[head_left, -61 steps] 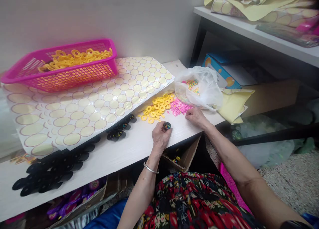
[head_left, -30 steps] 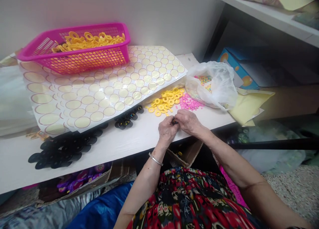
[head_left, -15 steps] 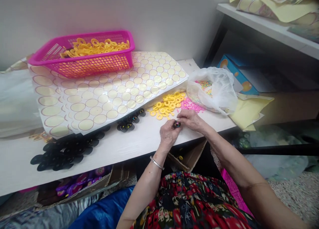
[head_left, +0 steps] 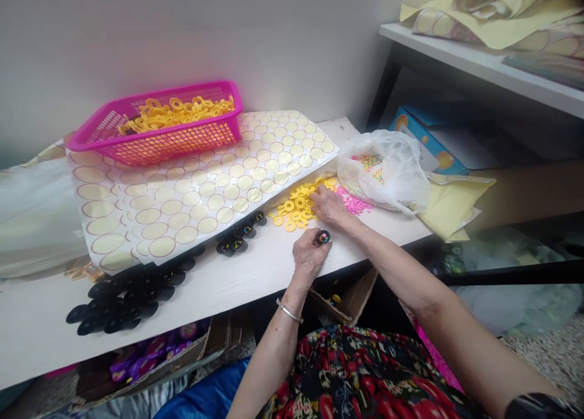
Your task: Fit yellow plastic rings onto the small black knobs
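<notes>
My left hand (head_left: 309,253) is closed around a small black round piece (head_left: 323,237) above the table's front part. Several coloured beads show in the top of that piece. My right hand (head_left: 328,205) reaches into the pile of yellow rings (head_left: 296,204), its fingers bent down and close together. What lies between those fingertips is hidden. Just right of this hand are loose pink beads (head_left: 353,202). A short row of black pieces with coloured beads (head_left: 237,239) lies to the left of my left hand.
Many black pieces (head_left: 123,300) lie at the table's left front. A pink basket (head_left: 177,140) of yellow rings stands on sticker sheets (head_left: 210,194). A plastic bag (head_left: 396,176) of beads sits at the right, before a blue box (head_left: 424,136). Below the edge is an open carton (head_left: 349,300).
My right hand has left the black piece and moved up and left onto the yellow rings. My left hand still holds the piece, its beaded top now showing. The view has shifted slightly.
</notes>
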A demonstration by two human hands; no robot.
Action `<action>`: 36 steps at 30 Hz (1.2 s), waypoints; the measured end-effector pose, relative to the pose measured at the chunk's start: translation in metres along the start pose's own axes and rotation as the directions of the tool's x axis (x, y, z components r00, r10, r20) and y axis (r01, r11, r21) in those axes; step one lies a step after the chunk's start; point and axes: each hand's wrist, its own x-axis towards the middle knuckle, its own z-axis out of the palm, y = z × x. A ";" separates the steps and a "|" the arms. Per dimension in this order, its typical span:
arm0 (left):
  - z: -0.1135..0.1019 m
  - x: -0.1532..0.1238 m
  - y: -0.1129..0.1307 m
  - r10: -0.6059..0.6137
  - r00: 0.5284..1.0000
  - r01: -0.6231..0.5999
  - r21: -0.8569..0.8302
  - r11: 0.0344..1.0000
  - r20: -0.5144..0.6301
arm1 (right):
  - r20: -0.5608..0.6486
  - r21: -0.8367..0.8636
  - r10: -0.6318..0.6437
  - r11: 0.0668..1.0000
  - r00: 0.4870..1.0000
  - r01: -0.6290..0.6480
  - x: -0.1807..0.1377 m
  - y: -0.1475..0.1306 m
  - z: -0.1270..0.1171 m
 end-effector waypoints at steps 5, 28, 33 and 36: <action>-0.001 -0.001 0.000 -0.007 1.000 0.007 0.011 1.000 0.014 | -0.033 0.027 -0.124 0.992 0.992 0.125 -0.008 0.014 0.003; -0.005 -0.002 0.005 -0.025 0.999 0.025 -0.004 1.000 0.032 | -0.054 0.321 -0.067 0.944 0.996 0.081 -0.005 0.021 0.006; -0.005 0.000 0.004 -0.004 1.000 0.005 -0.031 1.000 0.020 | -0.285 0.493 0.067 0.866 0.956 0.086 -0.008 0.030 0.001; -0.008 0.001 0.004 0.048 0.999 -0.048 -0.120 0.992 -0.002 | -0.327 0.514 0.051 0.847 0.944 0.133 -0.024 0.026 -0.012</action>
